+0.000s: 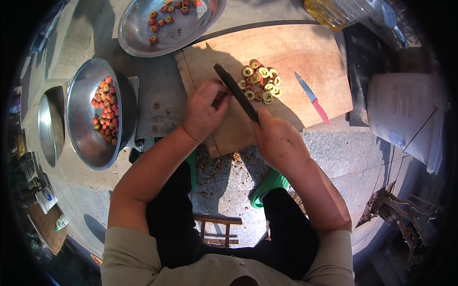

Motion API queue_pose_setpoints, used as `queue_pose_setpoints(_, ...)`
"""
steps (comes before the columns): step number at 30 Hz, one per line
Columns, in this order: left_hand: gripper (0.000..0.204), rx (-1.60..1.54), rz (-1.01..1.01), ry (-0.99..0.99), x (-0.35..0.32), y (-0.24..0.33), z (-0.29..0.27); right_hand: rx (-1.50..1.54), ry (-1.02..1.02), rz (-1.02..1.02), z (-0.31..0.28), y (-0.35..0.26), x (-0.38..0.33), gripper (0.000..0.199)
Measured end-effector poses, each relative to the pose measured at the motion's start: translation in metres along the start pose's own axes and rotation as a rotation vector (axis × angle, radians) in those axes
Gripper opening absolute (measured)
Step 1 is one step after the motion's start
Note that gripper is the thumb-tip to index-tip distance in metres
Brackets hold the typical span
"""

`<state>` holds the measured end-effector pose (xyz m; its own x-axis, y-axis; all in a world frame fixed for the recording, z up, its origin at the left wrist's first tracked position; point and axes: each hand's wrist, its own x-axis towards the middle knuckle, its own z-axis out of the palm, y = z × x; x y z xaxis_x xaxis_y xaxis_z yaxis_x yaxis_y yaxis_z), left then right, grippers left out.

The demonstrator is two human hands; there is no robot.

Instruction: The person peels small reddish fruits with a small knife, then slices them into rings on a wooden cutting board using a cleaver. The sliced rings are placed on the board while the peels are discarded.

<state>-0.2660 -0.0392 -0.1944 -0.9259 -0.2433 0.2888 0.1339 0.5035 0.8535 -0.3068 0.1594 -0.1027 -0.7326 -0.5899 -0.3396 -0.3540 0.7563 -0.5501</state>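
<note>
My right hand point(284, 143) grips the handle of a wide-bladed kitchen knife point(236, 90), whose dark blade stands nearly edge-on over the wooden cutting board point(305, 47). Against the blade's left side, my left hand point(206, 110) has its fingers bent and pinched together. What they hold is mostly hidden; a small reddish patch shows at the fingertips. Just right of the blade lies a cluster of cut hawthorn fruits point(264, 81), many with pale cut faces and hollow centres upward. A small paring knife point(312, 97) with a red handle rests farther right on the board.
A metal basin point(93, 138) of whole red hawthorns stands at the left. Beyond the board, another metal basin point(179, 35) holds several fruits. A large plastic bottle point(336, 12) of yellow liquid is at the far right, and a white bucket point(400, 109) stands right of the board.
</note>
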Motion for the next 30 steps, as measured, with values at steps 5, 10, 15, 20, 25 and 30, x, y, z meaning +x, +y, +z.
queue_pose_setpoints(5, 0.016, 0.041, 0.015, 0.005, 0.0, 0.0, 0.0, -0.019, -0.014, -0.01, 0.009, -0.002, 0.02, 0.022)
queue_pose_setpoints(10, 0.015, 0.028, 0.027, 0.034, -0.001, 0.001, 0.0, -0.047, -0.006, -0.008, 0.005, -0.002, 0.022, 0.019)
queue_pose_setpoints(15, 0.014, 0.073, -0.002, 0.026, -0.003, 0.001, 0.0, -0.006, -0.005, 0.011, -0.006, -0.004, 0.003, 0.02)
queue_pose_setpoints(20, 0.014, 0.008, -0.024, 0.023, -0.002, 0.001, 0.0, -0.031, -0.052, 0.018, -0.01, -0.004, -0.004, 0.02)
queue_pose_setpoints(25, 0.014, 0.0, -0.027, 0.02, -0.003, 0.0, 0.001, -0.026, -0.06, 0.012, -0.01, -0.003, -0.006, 0.019)
queue_pose_setpoints(30, 0.015, 0.001, -0.021, 0.022, -0.002, -0.002, 0.001, -0.038, -0.083, 0.02, -0.011, -0.002, -0.009, 0.018)
